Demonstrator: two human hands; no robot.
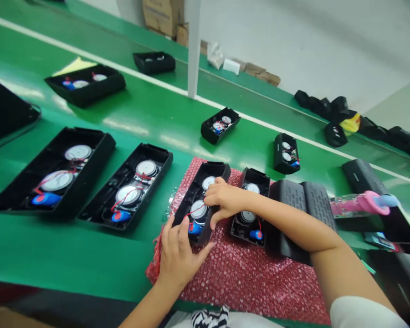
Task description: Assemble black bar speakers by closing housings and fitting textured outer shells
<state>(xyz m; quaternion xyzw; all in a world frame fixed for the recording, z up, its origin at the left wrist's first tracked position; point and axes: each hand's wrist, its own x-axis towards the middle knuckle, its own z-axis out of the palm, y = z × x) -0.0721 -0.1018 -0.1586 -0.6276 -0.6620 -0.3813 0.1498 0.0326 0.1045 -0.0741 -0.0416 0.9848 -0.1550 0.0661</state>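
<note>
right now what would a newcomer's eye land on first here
Probably the red bubble wrap spread at the bench's near edge, vivid against the green. Next, the left hand and right hand on an open black speaker housing there, then the pink bottle at far right.

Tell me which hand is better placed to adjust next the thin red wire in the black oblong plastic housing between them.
Right hand, probably: its fingertips seem to hold the red wire, while the left hand touches the housing.
</note>
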